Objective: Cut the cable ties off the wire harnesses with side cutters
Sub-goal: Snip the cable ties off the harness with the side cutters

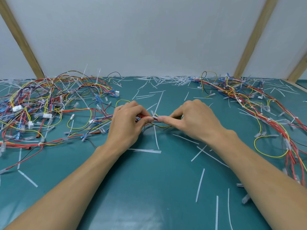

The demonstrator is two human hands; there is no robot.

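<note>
In the middle of the green mat, my left hand pinches a thin bundle of red, yellow and black wires. My right hand pinches the same bundle from the other side, thumb tips almost touching. Between the thumbs sits a white cable tie around the bundle, its tail running up and away. No side cutters are in view.
A large tangle of harnesses covers the left of the mat. Another pile of harnesses runs down the right edge. Cut white tie tails lie scattered everywhere. A white wall with wooden struts closes the back.
</note>
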